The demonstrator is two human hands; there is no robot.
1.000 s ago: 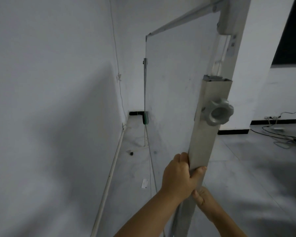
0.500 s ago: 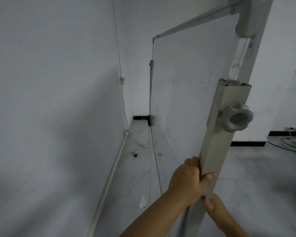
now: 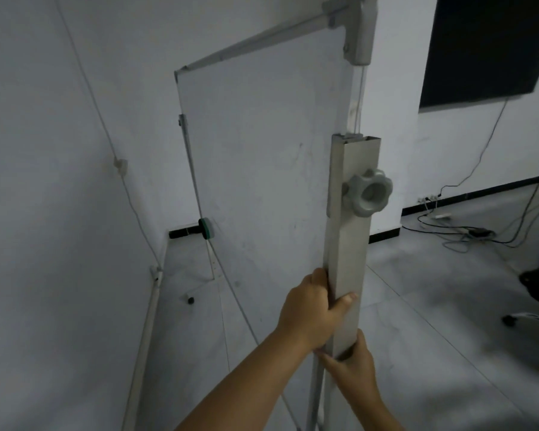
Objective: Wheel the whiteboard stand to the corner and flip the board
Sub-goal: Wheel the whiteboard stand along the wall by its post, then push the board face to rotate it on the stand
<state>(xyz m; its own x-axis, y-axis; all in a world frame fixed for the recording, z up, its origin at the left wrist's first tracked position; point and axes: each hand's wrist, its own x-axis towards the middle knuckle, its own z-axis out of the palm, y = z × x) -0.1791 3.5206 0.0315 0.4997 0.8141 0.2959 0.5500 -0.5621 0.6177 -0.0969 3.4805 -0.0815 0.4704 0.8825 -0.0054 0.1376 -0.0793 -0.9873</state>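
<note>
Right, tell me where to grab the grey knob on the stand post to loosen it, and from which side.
Take the knob by its lobed rim, coming from the right of the post: it sticks out on that open side, facing you, and the scalloped edge suits fingers. The left hand could keep steadying the post while the right hand goes up.

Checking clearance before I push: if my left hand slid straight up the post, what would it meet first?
Likely the grey knob sticking out of the stand post, above your left hand; depth is unclear.
</note>
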